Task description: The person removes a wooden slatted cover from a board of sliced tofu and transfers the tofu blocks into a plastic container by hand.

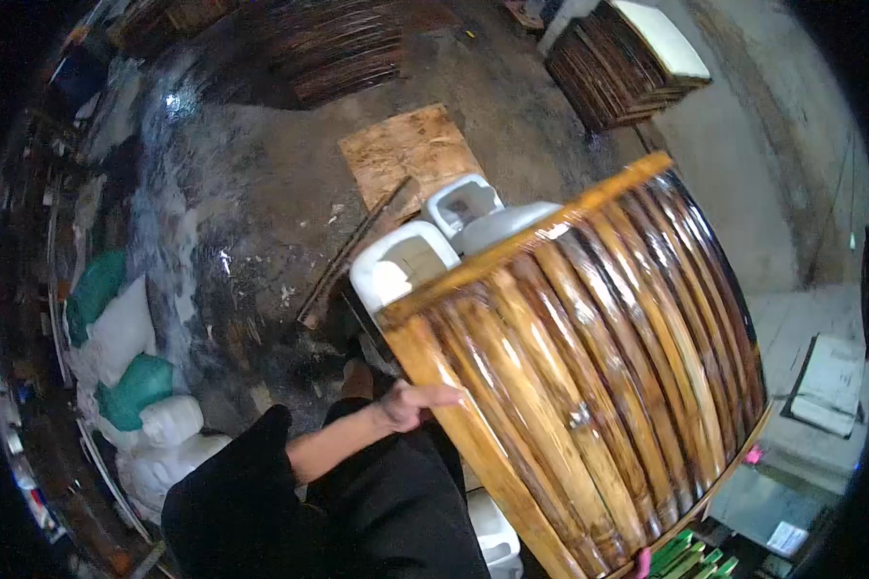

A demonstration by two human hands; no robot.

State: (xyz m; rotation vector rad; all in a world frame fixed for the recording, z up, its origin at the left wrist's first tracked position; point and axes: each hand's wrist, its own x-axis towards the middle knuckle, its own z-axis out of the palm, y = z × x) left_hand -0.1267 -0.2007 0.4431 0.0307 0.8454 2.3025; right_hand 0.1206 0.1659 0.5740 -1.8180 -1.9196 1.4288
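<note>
A glossy panel of varnished wooden slats [570, 386] fills the right half of the view, tilted, with lighter strips along its top and left edges. At its left edge, my left hand [417, 403] is closed on the strip, a finger lying over the front face. My right hand does not show. Behind the panel's upper left corner are white plastic containers with open tops, one nearer [365, 275] and one farther [436, 207]. Two small pink things, one at the panel's bottom edge [644, 563] and one at its right [753, 454], are too small to make out.
On the wet floor lie a plywood sheet [406, 150] and a dark wooden strip [352, 253]. Stacks of slatted panels stand at the back [348, 48] and upper right [613, 72]. White and green sacks [135, 391] line the left; green slats [690, 560] show at the bottom right.
</note>
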